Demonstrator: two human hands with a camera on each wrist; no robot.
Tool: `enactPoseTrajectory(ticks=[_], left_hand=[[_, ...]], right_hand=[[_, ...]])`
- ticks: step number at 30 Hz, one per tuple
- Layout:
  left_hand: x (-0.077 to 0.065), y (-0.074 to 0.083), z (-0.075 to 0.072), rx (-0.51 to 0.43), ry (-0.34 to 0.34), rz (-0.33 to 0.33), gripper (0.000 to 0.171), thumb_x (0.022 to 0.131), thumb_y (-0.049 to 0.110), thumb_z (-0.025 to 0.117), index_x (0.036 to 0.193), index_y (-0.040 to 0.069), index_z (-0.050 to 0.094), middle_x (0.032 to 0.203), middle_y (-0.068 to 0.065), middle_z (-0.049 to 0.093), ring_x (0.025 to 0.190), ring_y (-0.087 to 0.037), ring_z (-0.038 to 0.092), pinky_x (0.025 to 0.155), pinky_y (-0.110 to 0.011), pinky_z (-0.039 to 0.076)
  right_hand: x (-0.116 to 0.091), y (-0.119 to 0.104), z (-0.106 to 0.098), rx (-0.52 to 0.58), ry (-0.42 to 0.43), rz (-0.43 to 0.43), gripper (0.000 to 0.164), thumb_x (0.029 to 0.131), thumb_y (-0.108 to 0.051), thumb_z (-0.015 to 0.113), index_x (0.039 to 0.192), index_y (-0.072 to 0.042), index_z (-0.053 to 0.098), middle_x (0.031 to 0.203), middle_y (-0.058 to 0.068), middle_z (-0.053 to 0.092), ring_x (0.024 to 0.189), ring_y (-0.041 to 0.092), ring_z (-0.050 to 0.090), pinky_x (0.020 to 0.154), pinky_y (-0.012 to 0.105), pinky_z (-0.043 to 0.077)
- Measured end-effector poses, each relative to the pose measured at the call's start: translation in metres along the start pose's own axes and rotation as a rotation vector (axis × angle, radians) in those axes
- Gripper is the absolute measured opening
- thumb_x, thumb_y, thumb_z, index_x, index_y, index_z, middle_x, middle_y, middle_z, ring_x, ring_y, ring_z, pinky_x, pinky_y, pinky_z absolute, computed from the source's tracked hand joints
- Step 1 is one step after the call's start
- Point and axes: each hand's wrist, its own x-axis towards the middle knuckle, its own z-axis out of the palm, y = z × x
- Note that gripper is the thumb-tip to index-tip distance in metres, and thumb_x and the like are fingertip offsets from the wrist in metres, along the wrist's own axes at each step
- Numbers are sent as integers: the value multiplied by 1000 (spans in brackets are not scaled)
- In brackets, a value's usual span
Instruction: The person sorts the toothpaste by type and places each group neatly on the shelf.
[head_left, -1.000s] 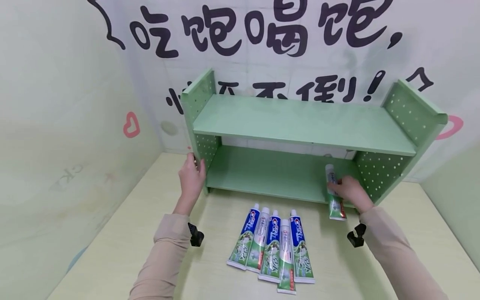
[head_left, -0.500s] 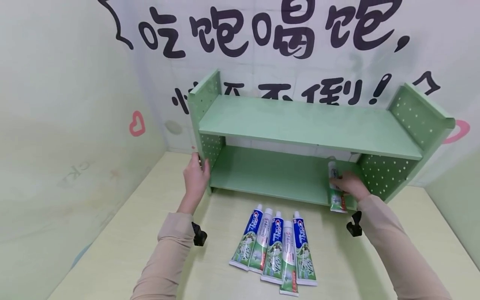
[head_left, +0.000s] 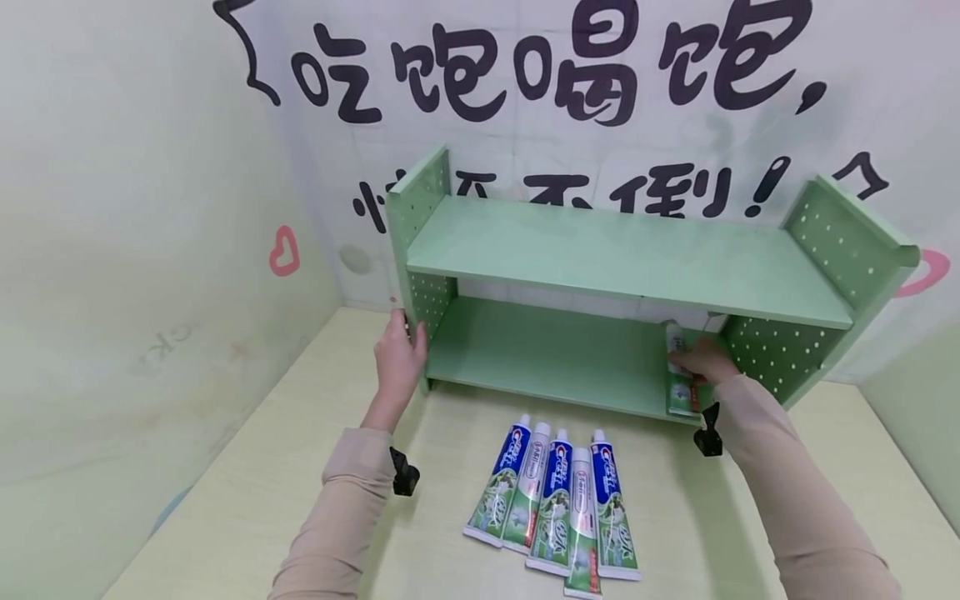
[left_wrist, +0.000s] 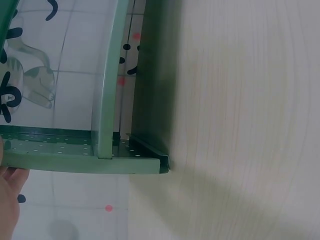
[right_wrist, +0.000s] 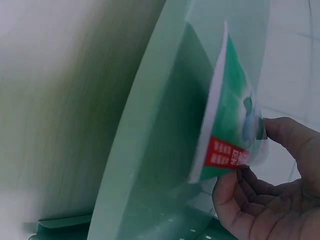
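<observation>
Pinched around the middle by right hand, with left hand gripping shelf: probably light, squashy tube, best held there.

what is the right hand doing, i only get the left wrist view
Observer: The right hand pinches a white-and-green toothpaste tube at the right end of the lower shelf.
Operator: how many more tubes are there
Observer: Five more toothpaste tubes lie side by side on the table.
Operator: which way do those face
Observer: Their caps all point toward the shelf.
</observation>
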Motion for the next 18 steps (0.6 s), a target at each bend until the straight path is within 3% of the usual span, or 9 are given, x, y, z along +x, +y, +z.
enactPoseTrajectory(ticks=[11,18], left_hand=[[-2,3,3,-3,-16,0,22,90,10,53,104,-6,49,99,-27,63,84,-39,65,66,-44,57],[-1,2,0,6,13,6,22,90,10,54,104,-7,49,99,-27,63,83,-39,66,65,-45,57]], right_hand=[[12,7,-4,-3,11,-10,23,89,-20,49,79,1,43,63,0,47,57,11,47,52,23,47],[19,4,-3,-19,4,-10,24,88,-21,49,80,0,40,61,1,44,54,12,45,50,24,42]])
